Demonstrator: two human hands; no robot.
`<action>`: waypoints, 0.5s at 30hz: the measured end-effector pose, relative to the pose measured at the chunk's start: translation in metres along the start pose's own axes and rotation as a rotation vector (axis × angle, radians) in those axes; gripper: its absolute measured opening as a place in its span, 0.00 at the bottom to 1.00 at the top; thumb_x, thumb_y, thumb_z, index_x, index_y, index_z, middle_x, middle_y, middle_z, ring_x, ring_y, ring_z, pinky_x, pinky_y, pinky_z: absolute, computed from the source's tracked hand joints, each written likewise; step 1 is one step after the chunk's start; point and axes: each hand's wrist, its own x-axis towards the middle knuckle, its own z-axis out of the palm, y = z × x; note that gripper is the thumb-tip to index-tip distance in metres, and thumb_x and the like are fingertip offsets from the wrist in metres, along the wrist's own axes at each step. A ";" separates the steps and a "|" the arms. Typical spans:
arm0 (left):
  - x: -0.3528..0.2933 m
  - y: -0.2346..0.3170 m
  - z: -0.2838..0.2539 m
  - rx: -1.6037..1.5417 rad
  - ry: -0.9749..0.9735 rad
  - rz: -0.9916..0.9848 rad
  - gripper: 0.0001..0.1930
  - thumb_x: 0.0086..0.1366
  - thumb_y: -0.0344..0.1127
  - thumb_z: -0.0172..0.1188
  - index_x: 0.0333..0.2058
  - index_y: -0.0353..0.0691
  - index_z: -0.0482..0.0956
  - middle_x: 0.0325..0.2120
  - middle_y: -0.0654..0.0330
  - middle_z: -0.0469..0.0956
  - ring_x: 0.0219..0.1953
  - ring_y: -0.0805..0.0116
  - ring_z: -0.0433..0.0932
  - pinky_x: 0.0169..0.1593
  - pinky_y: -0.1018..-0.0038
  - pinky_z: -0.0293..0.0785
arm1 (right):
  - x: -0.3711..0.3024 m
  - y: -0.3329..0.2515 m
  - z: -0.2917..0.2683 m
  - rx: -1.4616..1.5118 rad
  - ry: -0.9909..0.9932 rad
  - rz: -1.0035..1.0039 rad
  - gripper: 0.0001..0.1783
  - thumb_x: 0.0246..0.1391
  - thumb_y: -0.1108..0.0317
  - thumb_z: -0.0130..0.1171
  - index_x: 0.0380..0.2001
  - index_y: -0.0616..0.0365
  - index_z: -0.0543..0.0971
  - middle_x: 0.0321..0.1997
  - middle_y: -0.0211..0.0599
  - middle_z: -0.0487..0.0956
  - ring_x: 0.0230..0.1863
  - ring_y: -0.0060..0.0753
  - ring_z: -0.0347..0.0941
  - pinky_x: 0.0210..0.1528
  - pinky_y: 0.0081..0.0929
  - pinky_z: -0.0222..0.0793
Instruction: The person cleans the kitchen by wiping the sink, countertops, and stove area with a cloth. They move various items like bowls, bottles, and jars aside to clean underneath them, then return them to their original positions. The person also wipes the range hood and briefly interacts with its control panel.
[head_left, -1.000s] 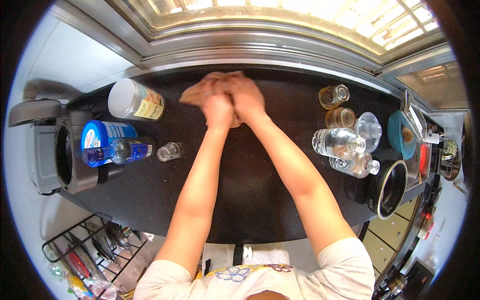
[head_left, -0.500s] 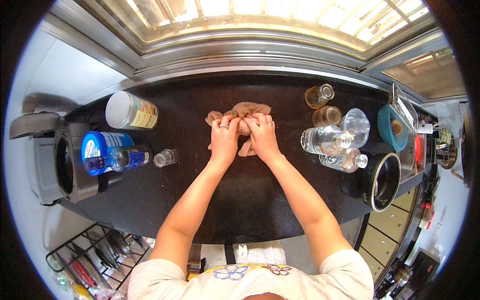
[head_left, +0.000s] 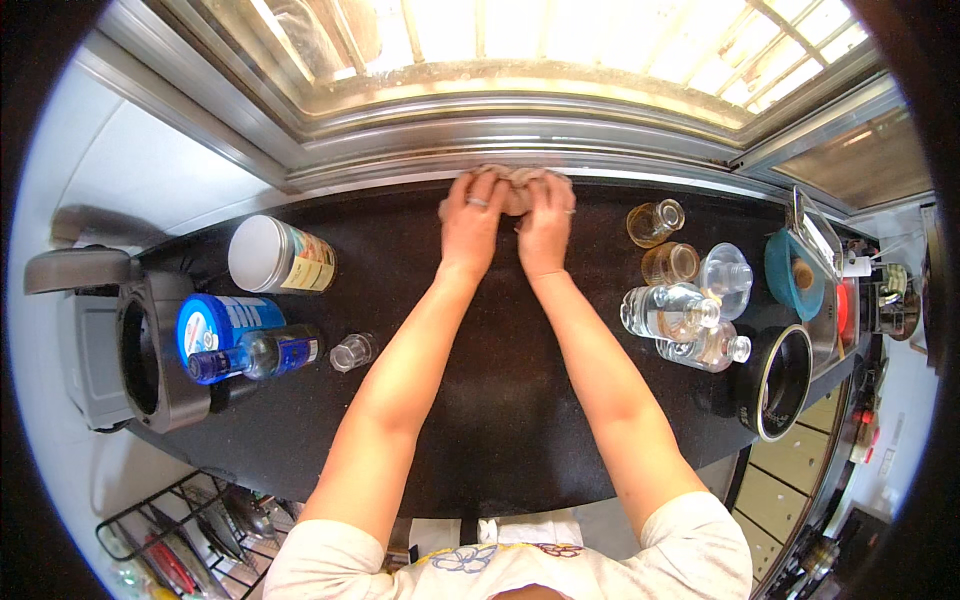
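A light brown cloth [head_left: 517, 190] lies bunched against the far edge of the black countertop [head_left: 480, 420], right by the window sill. My left hand [head_left: 470, 228], with a ring on one finger, has its fingers curled over the left part of the cloth. Close beside it, my right hand [head_left: 545, 228] grips the right part, also wearing a ring. Both hands press the cloth down, and much of it is hidden under the fingers. Both arms are stretched far forward over the counter.
At left stand a white-lidded canister [head_left: 280, 255], a blue tub [head_left: 225, 320], a blue bottle [head_left: 262, 353], a small clear cup [head_left: 353, 352] and a grey lidded bin [head_left: 160, 350]. At right are glass jars [head_left: 655, 222], clear bottles [head_left: 668, 310], a black round pan [head_left: 775, 385] and a teal bowl [head_left: 795, 275].
Both hands have pushed the cloth away from me, from the middle of the counter to its far edge by the window. My arms now reach further out.
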 end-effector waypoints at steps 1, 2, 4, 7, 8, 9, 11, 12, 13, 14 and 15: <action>-0.005 -0.011 -0.002 0.039 0.052 -0.034 0.16 0.61 0.27 0.54 0.49 0.45 0.79 0.55 0.60 0.74 0.59 0.47 0.68 0.59 0.55 0.69 | 0.000 -0.009 0.009 0.042 -0.012 -0.015 0.17 0.51 0.76 0.54 0.46 0.62 0.78 0.56 0.47 0.73 0.62 0.54 0.65 0.63 0.45 0.66; -0.009 -0.022 -0.004 0.075 0.103 -0.068 0.17 0.62 0.26 0.53 0.49 0.44 0.79 0.56 0.60 0.74 0.59 0.46 0.68 0.60 0.55 0.68 | 0.000 -0.017 0.017 0.082 -0.024 -0.029 0.16 0.51 0.76 0.54 0.45 0.60 0.78 0.55 0.45 0.74 0.62 0.53 0.66 0.61 0.44 0.67; -0.018 -0.036 -0.018 0.089 0.172 -0.238 0.16 0.63 0.26 0.53 0.49 0.40 0.79 0.55 0.53 0.73 0.57 0.44 0.68 0.61 0.55 0.66 | 0.009 -0.044 0.014 0.236 -0.224 -0.152 0.19 0.46 0.80 0.54 0.44 0.58 0.80 0.55 0.43 0.75 0.61 0.56 0.66 0.62 0.46 0.65; -0.028 -0.068 -0.026 -0.041 0.408 -0.468 0.18 0.64 0.32 0.56 0.51 0.32 0.75 0.50 0.41 0.70 0.55 0.44 0.65 0.58 0.55 0.63 | 0.035 -0.084 0.020 0.323 -0.231 -0.425 0.15 0.48 0.72 0.57 0.42 0.54 0.80 0.52 0.35 0.75 0.59 0.46 0.69 0.60 0.41 0.69; -0.028 -0.071 -0.025 0.075 0.509 -0.382 0.20 0.64 0.31 0.58 0.54 0.34 0.70 0.51 0.42 0.66 0.55 0.45 0.64 0.57 0.55 0.63 | 0.044 -0.096 0.018 0.310 -0.119 -0.514 0.13 0.49 0.68 0.58 0.40 0.54 0.80 0.52 0.33 0.75 0.59 0.43 0.69 0.60 0.39 0.70; -0.020 -0.074 -0.028 0.045 0.574 -0.345 0.20 0.64 0.32 0.58 0.54 0.35 0.69 0.52 0.42 0.65 0.55 0.44 0.63 0.57 0.54 0.62 | 0.052 -0.107 0.015 0.266 -0.040 -0.524 0.14 0.48 0.67 0.59 0.40 0.52 0.81 0.51 0.31 0.75 0.57 0.41 0.71 0.59 0.39 0.71; 0.004 -0.070 -0.029 0.013 0.635 -0.285 0.21 0.64 0.33 0.60 0.53 0.35 0.67 0.52 0.41 0.64 0.55 0.44 0.62 0.57 0.54 0.61 | 0.067 -0.091 0.022 0.289 0.003 -0.522 0.14 0.48 0.67 0.60 0.41 0.51 0.81 0.51 0.31 0.76 0.55 0.40 0.72 0.57 0.39 0.72; 0.015 -0.066 -0.026 0.017 0.636 -0.271 0.21 0.64 0.33 0.60 0.53 0.35 0.67 0.52 0.41 0.64 0.56 0.44 0.62 0.57 0.54 0.60 | 0.070 -0.081 0.024 0.296 0.018 -0.520 0.15 0.48 0.66 0.60 0.41 0.51 0.81 0.51 0.32 0.76 0.55 0.40 0.73 0.57 0.39 0.72; 0.024 -0.058 -0.025 0.027 0.667 -0.262 0.20 0.60 0.34 0.63 0.49 0.35 0.69 0.48 0.44 0.68 0.55 0.46 0.64 0.56 0.54 0.60 | 0.072 -0.071 0.018 0.307 0.012 -0.526 0.15 0.48 0.66 0.60 0.42 0.50 0.82 0.50 0.33 0.76 0.54 0.40 0.73 0.55 0.39 0.73; 0.030 -0.051 -0.026 0.004 0.616 -0.158 0.16 0.58 0.32 0.63 0.44 0.37 0.74 0.44 0.49 0.73 0.53 0.48 0.68 0.57 0.55 0.61 | 0.072 -0.057 0.013 0.283 0.046 -0.518 0.13 0.49 0.67 0.60 0.40 0.52 0.82 0.47 0.36 0.78 0.53 0.41 0.73 0.54 0.39 0.73; 0.035 -0.037 -0.024 0.049 0.581 -0.125 0.13 0.57 0.32 0.62 0.42 0.39 0.76 0.44 0.52 0.75 0.52 0.49 0.70 0.57 0.55 0.62 | 0.072 -0.044 0.005 0.295 0.048 -0.451 0.12 0.49 0.68 0.60 0.39 0.53 0.83 0.46 0.38 0.78 0.53 0.43 0.73 0.54 0.39 0.72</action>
